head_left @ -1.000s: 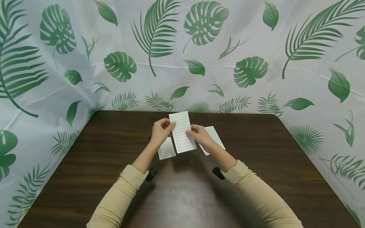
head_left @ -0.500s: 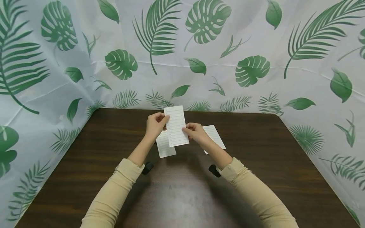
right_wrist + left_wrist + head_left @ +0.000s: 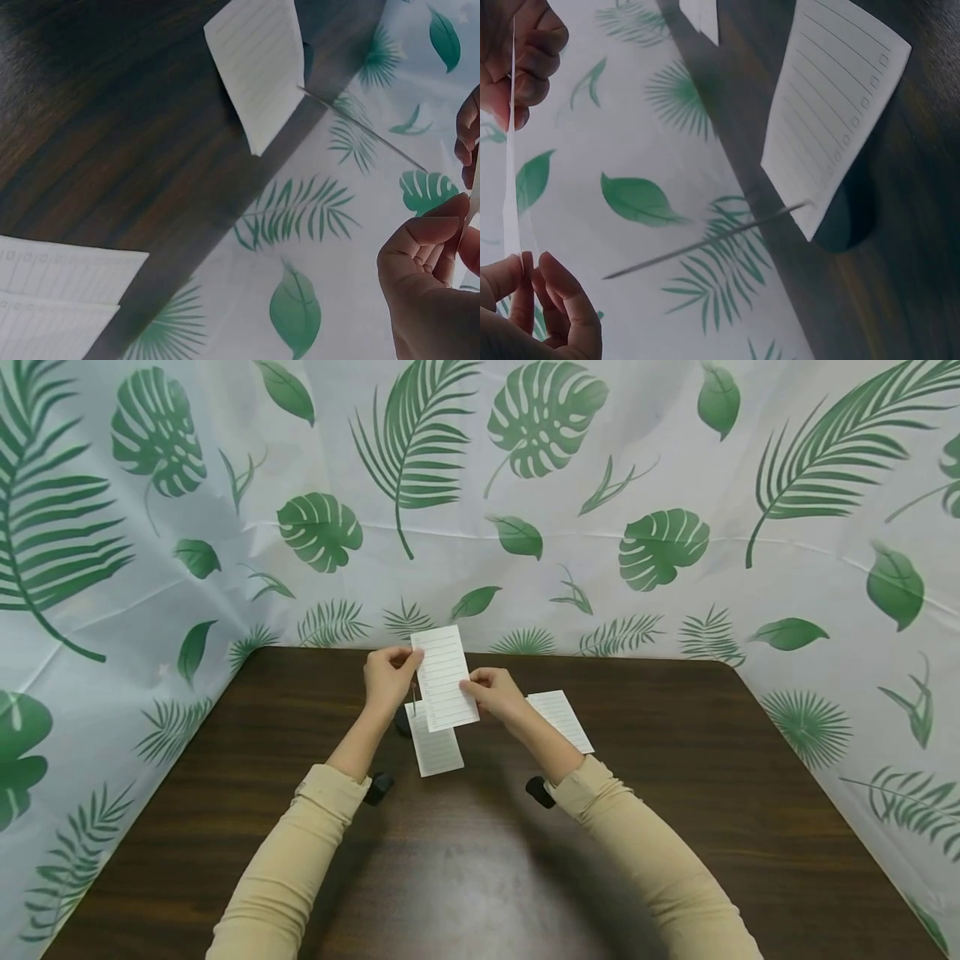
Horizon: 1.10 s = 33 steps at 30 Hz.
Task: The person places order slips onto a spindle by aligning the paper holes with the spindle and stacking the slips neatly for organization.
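A lined checklist sheet [image 3: 444, 681] is held up between both hands, above the table. My left hand [image 3: 390, 679] pinches its upper left edge between thumb and fingers. On the opposite edge, lower down, my right hand [image 3: 497, 693] pinches it the same way. Below the held sheet, a second lined sheet [image 3: 435, 753] sits on a bill spike, whose thin metal pin [image 3: 705, 244] rises through it near a corner. The dark round base [image 3: 849, 214] of the spike is mostly covered by that sheet. The held sheet appears edge-on in the left wrist view, apart from the pin.
More lined sheets [image 3: 561, 720] lie on the right of the dark wooden table [image 3: 675, 777]; the right wrist view shows two overlapping sheets [image 3: 60, 274]. A white leaf-printed cloth [image 3: 570, 543] hangs behind the table's far edge. Black wrist straps [image 3: 540, 792] show below the sleeves.
Both hands have carried the held sheet left and farther from me, toward the spike. The pin and part of its base, hidden before by the left hand, now show.
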Each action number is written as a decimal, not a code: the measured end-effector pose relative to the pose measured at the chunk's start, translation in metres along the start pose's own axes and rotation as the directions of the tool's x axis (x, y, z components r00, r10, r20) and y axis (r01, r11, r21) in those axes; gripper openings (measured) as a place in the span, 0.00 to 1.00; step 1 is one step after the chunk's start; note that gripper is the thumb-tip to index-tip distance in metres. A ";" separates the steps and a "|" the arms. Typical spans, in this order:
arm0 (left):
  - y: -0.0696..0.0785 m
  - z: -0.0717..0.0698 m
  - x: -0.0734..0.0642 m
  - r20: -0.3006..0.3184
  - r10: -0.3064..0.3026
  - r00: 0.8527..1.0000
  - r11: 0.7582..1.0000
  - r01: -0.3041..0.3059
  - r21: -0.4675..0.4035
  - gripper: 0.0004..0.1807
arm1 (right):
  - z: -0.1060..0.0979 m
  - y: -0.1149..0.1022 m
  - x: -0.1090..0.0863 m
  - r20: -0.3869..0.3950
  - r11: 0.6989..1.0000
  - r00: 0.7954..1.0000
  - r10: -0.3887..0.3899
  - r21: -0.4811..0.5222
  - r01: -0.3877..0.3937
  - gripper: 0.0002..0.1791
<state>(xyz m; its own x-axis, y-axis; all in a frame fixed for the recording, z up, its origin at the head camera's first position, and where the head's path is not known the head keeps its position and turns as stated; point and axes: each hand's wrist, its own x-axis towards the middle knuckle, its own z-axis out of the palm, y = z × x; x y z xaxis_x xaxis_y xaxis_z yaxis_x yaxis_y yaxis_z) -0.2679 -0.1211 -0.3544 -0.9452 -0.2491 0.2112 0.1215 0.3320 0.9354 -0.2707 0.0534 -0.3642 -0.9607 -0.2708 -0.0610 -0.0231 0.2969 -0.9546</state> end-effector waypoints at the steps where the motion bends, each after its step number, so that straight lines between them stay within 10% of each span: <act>1: -0.001 0.000 0.001 -0.005 0.003 1.000 1.000 -0.003 0.009 0.15 | 0.001 0.001 0.001 0.002 1.000 1.000 0.001 0.003 -0.001 0.12; 17: -0.022 -0.005 0.010 -0.058 -0.011 0.998 0.989 0.019 0.146 0.14 | 0.021 0.011 0.017 -0.010 0.999 0.999 0.040 0.011 -0.040 0.11; 33: -0.033 -0.001 0.009 -0.096 0.101 0.990 0.967 -0.075 0.243 0.13 | 0.029 0.021 0.022 -0.031 0.996 0.995 0.094 -0.001 -0.094 0.10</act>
<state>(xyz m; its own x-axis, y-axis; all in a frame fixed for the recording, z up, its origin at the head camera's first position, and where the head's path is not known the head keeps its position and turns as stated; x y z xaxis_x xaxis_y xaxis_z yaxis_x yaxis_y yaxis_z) -0.2802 -0.1354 -0.3833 -0.8944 -0.3007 0.3310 0.1149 0.5608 0.8200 -0.2840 0.0272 -0.3941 -0.9668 -0.2128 -0.1414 0.0671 0.3224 -0.9442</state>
